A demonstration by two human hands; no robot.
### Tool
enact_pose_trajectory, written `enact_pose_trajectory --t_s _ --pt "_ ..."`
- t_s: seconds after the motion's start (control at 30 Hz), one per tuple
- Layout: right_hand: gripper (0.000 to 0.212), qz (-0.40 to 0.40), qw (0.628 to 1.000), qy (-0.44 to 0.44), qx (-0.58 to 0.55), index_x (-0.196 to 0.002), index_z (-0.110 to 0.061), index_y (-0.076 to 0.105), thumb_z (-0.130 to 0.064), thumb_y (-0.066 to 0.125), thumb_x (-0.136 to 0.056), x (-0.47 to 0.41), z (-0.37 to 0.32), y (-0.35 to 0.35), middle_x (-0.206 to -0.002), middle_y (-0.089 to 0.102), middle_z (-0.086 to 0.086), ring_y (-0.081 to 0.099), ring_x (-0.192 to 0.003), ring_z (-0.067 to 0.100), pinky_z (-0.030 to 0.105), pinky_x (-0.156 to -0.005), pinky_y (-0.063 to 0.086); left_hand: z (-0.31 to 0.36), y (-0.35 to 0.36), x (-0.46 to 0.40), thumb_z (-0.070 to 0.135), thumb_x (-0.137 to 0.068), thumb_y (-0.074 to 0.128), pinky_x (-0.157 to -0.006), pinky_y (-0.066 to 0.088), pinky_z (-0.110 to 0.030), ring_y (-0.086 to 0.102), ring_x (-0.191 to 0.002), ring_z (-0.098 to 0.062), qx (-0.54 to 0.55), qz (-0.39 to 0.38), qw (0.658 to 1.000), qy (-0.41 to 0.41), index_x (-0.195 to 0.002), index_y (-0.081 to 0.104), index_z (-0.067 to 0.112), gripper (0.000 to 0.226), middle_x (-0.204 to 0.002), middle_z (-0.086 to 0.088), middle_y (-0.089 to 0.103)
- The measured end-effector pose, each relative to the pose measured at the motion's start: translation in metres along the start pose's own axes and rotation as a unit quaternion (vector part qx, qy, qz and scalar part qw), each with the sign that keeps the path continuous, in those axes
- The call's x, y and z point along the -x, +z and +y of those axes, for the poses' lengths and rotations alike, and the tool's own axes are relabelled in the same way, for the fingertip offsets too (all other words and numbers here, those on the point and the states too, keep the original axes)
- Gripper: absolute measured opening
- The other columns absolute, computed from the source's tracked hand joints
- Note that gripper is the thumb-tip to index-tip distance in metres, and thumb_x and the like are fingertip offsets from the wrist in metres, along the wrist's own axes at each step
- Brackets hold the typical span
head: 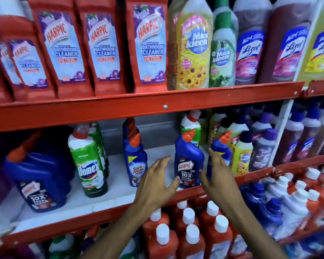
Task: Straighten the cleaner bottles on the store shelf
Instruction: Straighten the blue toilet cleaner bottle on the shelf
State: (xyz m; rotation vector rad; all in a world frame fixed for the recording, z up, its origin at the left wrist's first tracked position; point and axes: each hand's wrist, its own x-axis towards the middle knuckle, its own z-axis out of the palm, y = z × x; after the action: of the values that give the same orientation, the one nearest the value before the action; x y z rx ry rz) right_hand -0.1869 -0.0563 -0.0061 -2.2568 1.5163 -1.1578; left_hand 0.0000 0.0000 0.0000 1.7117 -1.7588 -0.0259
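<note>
Blue plastic with a red angled cap, the Harpic bottle (189,161) stands on the middle shelf (120,191) close to its red front lip, between the person's two hands. Its long axis runs up and down, though the body leans a little toward the left at the top, and the bent neck carries the cap up and to the right. The dark label with "10X Total Clean" faces out toward the aisle. The left hand (157,181) hovers just left of the bottle, fingers spread wide, the thumb tip right beside the bottle's lower edge; whether it touches I cannot tell. The right hand (218,174) is on the other side, fingers loosely spread and pointing up, its thumb reaching toward the label's right edge, and it grips nothing. Behind that hand stands a second blue bottle (222,146), upright, its red cap also angled up to the right. Further left on the same shelf are a blue Sani Fresh bottle (136,159), a green Domex bottle (89,163) tilted slightly left, and a big blue Harpic jug (38,178). Red Harpic pouches (105,47) line the shelf above.
</note>
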Motion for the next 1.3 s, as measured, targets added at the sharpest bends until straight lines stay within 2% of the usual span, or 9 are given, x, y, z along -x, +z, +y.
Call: enact_pose_trajectory --t_s 0.17,0.23,0.5,0.63,0.73,0.9,1.03,1.13,1.3 --pt "0.041 -0.050 0.996 0.040 -0.061 -0.127 -0.009 0.052 -0.010 0.062 -0.087 -0.010 0.015 0.022 -0.104 0.072 0.012 0.069 -0.095 0.031 0.031 -0.072 0.047 -0.004 0.036 -0.032 0.025 -0.083 0.073 -0.099 0.057 -0.047 0.068 -0.115 -0.022 0.170 -0.036 0.977 -0.121 -0.134 0.053 0.022 0.055 -0.129 -0.004 0.070" --pt "0.035 -0.050 0.994 0.053 -0.085 -0.122 -0.011 0.054 -0.011 0.063 -0.088 -0.014 0.019 0.027 -0.097 0.074 0.011 0.071 -0.090 0.031 0.033 -0.069 0.049 -0.008 0.048 -0.035 0.018 -0.083 0.073 -0.096 0.059 -0.048 0.071 -0.108 -0.021 0.209 -0.030 0.967 -0.140 -0.125 0.058 0.020 0.044 -0.119 -0.007 0.074" --pt "0.045 -0.012 0.985 0.004 -0.171 -0.127 -0.022 0.058 -0.011 0.070 -0.085 -0.004 -0.008 0.026 -0.106 0.078 0.000 0.074 -0.098 0.019 0.038 -0.086 0.058 -0.013 0.036 0.003 0.015 -0.091 0.069 -0.084 0.062 -0.026 0.068 -0.104 0.005 0.239 0.118 0.960 -0.085 -0.138 0.053 0.026 0.051 -0.119 0.011 0.073" --pt "0.044 -0.001 0.973 -0.055 -0.224 -0.124 -0.025 0.060 -0.007 0.071 -0.085 0.009 -0.059 0.027 -0.109 0.075 -0.011 0.070 -0.105 0.002 0.022 -0.090 0.053 -0.032 -0.008 0.033 0.029 -0.090 0.066 -0.092 0.058 -0.036 0.070 -0.110 -0.010 0.207 0.186 0.958 -0.068 -0.145 0.047 0.029 0.058 -0.125 0.004 0.073" --pt "0.043 -0.018 0.962 -0.086 -0.258 -0.122 -0.025 0.061 -0.008 0.071 -0.084 0.020 -0.102 0.038 -0.108 0.074 -0.015 0.069 -0.102 -0.001 0.023 -0.089 0.054 -0.050 -0.046 0.061 0.037 -0.091 0.064 -0.098 0.055 -0.042 0.067 -0.116 -0.015 0.178 0.229 0.954 -0.071 -0.146 0.044 0.029 0.059 -0.131 0.004 0.069" --pt "0.046 -0.059 0.940 -0.113 -0.317 -0.124 -0.032 0.059 -0.012 0.071 -0.084 0.042 -0.178 0.082 -0.111 0.076 -0.011 0.072 -0.102 0.008 0.035 -0.091 0.057 -0.093 -0.107 0.107 0.048 -0.091 0.059 -0.097 0.044 -0.009 0.058 -0.120 0.010 0.133 0.301 0.940 -0.092 -0.135 0.035 0.058 0.051 -0.128 0.040 0.058" --pt "0.044 -0.101 0.932 -0.127 -0.323 -0.125 -0.025 0.059 -0.014 0.070 -0.084 0.054 -0.228 0.130 -0.107 0.078 -0.003 0.074 -0.098 0.015 0.038 -0.085 0.058 -0.139 -0.141 0.137 0.034 -0.093 0.059 -0.096 0.049 -0.020 0.063 -0.118 -0.002 0.084 0.312 0.939 -0.117 -0.138 0.034 0.048 0.054 -0.130 0.013 0.066" --pt "0.041 -0.129 0.933 -0.127 -0.312 -0.123 -0.024 0.058 -0.016 0.069 -0.085 0.059 -0.255 0.160 -0.100 0.079 0.002 0.073 -0.095 0.020 0.039 -0.080 0.057 -0.167 -0.157 0.150 0.031 -0.092 0.057 -0.087 0.048 -0.016 0.063 -0.107 -0.001 0.049 0.306 0.942 -0.133 -0.136 0.033 0.045 0.052 -0.120 0.022 0.063" --pt "0.034 -0.161 0.938 -0.118 -0.284 -0.118 -0.022 0.058 -0.020 0.070 -0.086 0.063 -0.277 0.199 -0.097 0.077 0.007 0.073 -0.091 0.024 0.041 -0.078 0.057 -0.208 -0.162 0.160 0.024 -0.093 0.058 -0.086 0.053 -0.029 0.068 -0.105 -0.009 0.052 0.285 0.944 -0.155 -0.141 0.040 0.031 0.052 -0.118 0.011 0.068"
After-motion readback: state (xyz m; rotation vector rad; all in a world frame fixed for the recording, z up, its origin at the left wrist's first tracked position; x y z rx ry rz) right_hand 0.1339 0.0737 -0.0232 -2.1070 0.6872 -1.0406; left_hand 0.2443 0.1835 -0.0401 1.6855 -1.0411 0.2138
